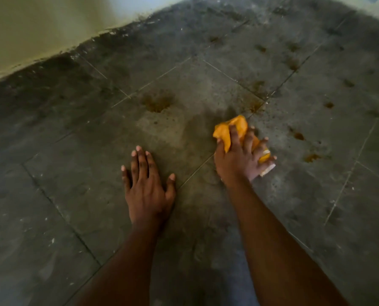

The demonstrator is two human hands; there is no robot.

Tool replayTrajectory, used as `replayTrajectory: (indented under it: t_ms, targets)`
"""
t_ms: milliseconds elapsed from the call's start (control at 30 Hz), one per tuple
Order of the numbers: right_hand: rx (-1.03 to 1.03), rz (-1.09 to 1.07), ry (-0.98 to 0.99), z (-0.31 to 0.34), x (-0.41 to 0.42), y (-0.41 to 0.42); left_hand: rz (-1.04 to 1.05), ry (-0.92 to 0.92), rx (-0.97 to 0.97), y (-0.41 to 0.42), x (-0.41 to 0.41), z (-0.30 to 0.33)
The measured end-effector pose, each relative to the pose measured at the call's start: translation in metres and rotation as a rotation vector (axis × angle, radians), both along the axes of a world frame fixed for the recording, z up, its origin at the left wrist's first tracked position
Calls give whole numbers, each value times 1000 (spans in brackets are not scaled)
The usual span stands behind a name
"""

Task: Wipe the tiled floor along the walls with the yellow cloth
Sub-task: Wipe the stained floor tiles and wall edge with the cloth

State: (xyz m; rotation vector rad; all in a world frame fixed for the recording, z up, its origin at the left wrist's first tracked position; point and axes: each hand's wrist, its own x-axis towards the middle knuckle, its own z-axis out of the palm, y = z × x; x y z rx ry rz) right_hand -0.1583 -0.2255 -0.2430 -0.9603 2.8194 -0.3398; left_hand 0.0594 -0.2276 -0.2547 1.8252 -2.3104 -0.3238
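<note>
My right hand (239,157) is closed on a bunched yellow cloth (232,128) and presses it onto the grey tiled floor (73,195) near the middle of the view. My left hand (147,186) lies flat on a tile just left of it, fingers spread, holding nothing. The patch of tile between and ahead of the hands looks lighter than the rest. Brown stains (157,102) mark the tiles ahead of the cloth.
A pale wall (40,29) runs along the top left, with a dark dirty band of floor (58,69) at its base. A second wall edge shows at the top right. More brown spots (299,135) are scattered over the tiles to the right.
</note>
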Motion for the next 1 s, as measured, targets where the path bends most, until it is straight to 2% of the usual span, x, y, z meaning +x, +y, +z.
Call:
replayTrajectory:
  t_ms: [67, 133, 200, 233, 267, 367, 467, 533, 633, 700, 767, 867, 933, 1000]
  targets:
    - [-34, -15, -35, 1, 12, -38, 49, 16, -61, 0, 0, -1]
    - [-47, 190, 11, -2, 27, -48, 60, 29, -50, -2, 1, 0]
    - [-61, 426, 85, -5, 36, -25, 108, 87, -2, -10, 5, 5]
    - [-60, 466, 113, -8, 34, -8, 130, 119, 16, -18, 8, 8]
    - [-58, 451, 121, -9, 32, 6, 125, 121, 32, -31, 15, 11]
    - [-23, 281, 67, -10, 21, 17, -31, -23, 76, -82, 50, 17]
    - [-5, 118, 44, -8, 29, -20, -102, -78, 47, -111, 84, 15]
    - [-28, 93, 20, -8, 41, -55, -116, -70, 22, -113, 90, 10]
    - [-74, 380, 73, -9, 62, -75, -88, -67, 11, -118, 87, 7]
    - [-111, 610, 166, -13, 72, -52, -26, -44, -4, -119, 86, 7]
    - [-82, 694, 205, -14, 72, -20, 18, -31, -3, -119, 86, 9]
    - [-29, 517, 175, -15, 55, -22, 26, -26, 2, -116, 85, 8]
    - [-48, 303, 121, -10, 53, -68, 23, -27, 14, -119, 85, 6]
    - [-63, 246, 53, -6, 66, -119, 19, -42, 11, -119, 87, 4]
